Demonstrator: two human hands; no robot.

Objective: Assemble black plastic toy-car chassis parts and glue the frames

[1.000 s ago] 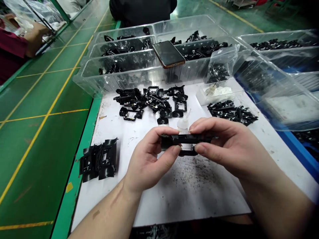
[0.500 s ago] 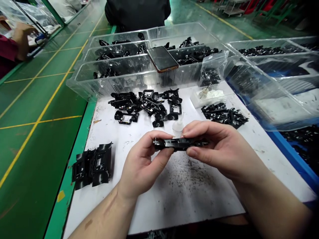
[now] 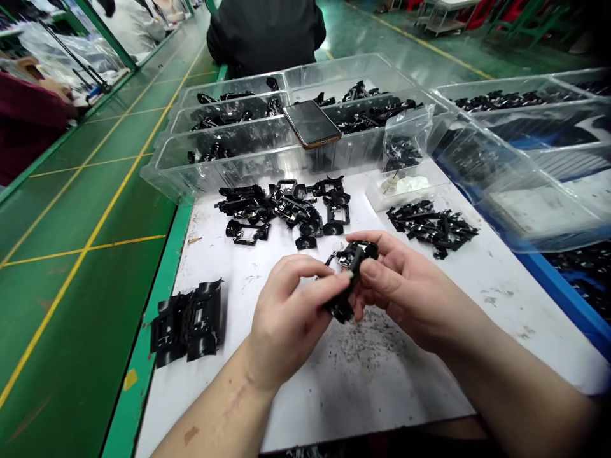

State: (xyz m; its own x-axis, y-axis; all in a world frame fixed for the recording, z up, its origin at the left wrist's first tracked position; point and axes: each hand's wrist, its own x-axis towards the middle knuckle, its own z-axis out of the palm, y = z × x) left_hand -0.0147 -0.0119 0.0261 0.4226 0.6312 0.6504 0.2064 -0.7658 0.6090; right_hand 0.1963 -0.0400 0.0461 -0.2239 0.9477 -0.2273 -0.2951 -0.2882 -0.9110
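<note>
Fingers (image 3: 322, 288) of the left hand (image 3: 284, 321) and right hand (image 3: 413, 296) clamp one black part (image 3: 357, 259) above the white worktop (image 3: 405, 388), beyond which lie two black heaps, one of frames (image 3: 291, 210) and one of slender pieces (image 3: 432, 228), with one phone (image 3: 312, 124) across the clear tray (image 3: 260, 164).

The head camera looks forward and steeply down at the white worktop (image 3: 372, 401), close above

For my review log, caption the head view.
Left hand and right hand hold a black part over the white tabletop.
</note>
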